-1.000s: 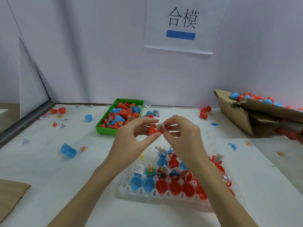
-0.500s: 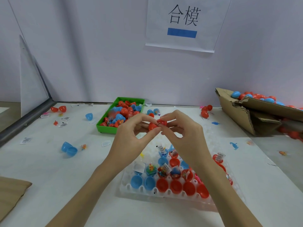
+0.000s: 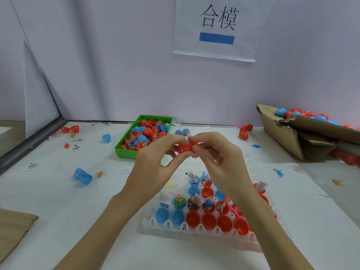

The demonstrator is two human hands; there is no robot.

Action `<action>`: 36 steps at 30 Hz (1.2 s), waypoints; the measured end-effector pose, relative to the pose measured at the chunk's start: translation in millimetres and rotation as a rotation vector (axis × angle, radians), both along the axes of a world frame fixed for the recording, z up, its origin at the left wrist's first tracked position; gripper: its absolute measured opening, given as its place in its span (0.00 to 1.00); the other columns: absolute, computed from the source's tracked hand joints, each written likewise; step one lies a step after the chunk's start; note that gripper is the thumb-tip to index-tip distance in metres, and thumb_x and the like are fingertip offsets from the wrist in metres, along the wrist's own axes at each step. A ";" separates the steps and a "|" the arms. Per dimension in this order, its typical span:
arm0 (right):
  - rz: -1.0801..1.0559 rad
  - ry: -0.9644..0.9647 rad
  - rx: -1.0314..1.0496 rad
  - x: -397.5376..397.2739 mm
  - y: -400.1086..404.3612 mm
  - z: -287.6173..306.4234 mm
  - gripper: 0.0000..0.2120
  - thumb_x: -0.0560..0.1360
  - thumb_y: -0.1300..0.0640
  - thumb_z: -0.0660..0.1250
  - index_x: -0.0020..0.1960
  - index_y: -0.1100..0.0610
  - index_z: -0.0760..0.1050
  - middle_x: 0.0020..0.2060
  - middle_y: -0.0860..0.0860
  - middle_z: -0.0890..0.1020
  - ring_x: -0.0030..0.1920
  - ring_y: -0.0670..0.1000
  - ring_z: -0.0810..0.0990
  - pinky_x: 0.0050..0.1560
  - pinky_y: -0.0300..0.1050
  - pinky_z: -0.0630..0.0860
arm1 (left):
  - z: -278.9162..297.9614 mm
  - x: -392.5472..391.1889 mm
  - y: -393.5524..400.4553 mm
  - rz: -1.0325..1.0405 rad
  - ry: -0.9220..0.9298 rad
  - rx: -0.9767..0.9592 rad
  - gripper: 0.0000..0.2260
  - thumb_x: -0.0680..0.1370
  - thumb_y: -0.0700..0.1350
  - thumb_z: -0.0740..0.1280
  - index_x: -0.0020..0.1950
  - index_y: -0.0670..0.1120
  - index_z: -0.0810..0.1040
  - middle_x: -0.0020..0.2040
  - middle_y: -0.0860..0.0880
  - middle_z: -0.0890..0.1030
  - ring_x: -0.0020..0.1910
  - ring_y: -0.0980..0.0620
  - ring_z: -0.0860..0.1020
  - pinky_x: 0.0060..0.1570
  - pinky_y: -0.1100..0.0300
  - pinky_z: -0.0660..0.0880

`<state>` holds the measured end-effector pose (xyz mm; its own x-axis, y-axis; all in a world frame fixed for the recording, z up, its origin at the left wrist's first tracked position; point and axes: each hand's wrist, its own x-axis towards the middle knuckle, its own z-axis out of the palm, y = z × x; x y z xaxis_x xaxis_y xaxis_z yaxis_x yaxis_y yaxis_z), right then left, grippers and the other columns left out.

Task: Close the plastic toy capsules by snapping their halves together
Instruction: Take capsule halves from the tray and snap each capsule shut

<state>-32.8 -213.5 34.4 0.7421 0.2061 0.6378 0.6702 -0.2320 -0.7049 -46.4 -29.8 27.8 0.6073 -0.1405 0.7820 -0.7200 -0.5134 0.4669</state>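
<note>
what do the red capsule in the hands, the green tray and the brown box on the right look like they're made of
Red capsule: likely hard plastic, smooth with a slight sheen, solid even colour.
Green tray: probably moulded plastic too, with a bright uniform colour and a crisp thin rim.
Brown box: corrugated cardboard, matte brown, with torn ragged edges and bent flaps.

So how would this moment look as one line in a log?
step: snapping | left hand: grips red capsule | right hand: pinches it | above tray
</note>
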 end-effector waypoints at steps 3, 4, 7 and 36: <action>0.013 0.061 0.041 0.7 1.2 0.3 0.10 0.80 0.62 0.70 0.59 0.55 0.80 0.52 0.46 0.85 0.48 0.49 0.87 0.50 0.38 0.82 | 2.0 -0.9 0.0 0.009 0.015 -0.022 0.11 0.77 0.48 0.74 0.58 0.46 0.83 0.50 0.63 0.81 0.48 0.60 0.83 0.50 0.71 0.78; 0.024 0.090 0.072 0.3 1.9 0.6 0.09 0.79 0.62 0.70 0.59 0.54 0.81 0.50 0.44 0.86 0.48 0.49 0.87 0.49 0.37 0.82 | 2.6 -1.0 0.4 0.008 0.026 -0.035 0.11 0.77 0.48 0.74 0.58 0.45 0.84 0.50 0.61 0.83 0.48 0.60 0.83 0.50 0.70 0.79; 0.060 0.179 0.186 -2.1 4.4 1.5 0.09 0.79 0.60 0.71 0.59 0.53 0.81 0.49 0.43 0.86 0.48 0.51 0.87 0.49 0.36 0.81 | 4.6 -1.5 1.9 0.007 0.052 -0.057 0.12 0.78 0.49 0.72 0.58 0.44 0.84 0.50 0.53 0.86 0.48 0.57 0.85 0.50 0.65 0.82; 0.073 0.228 0.207 -5.7 8.8 -0.9 0.11 0.77 0.61 0.73 0.59 0.57 0.81 0.50 0.48 0.87 0.47 0.50 0.87 0.50 0.37 0.82 | 2.9 1.8 0.2 -0.031 0.391 -0.318 0.05 0.77 0.40 0.76 0.52 0.47 0.86 0.47 0.54 0.87 0.49 0.53 0.86 0.51 0.63 0.82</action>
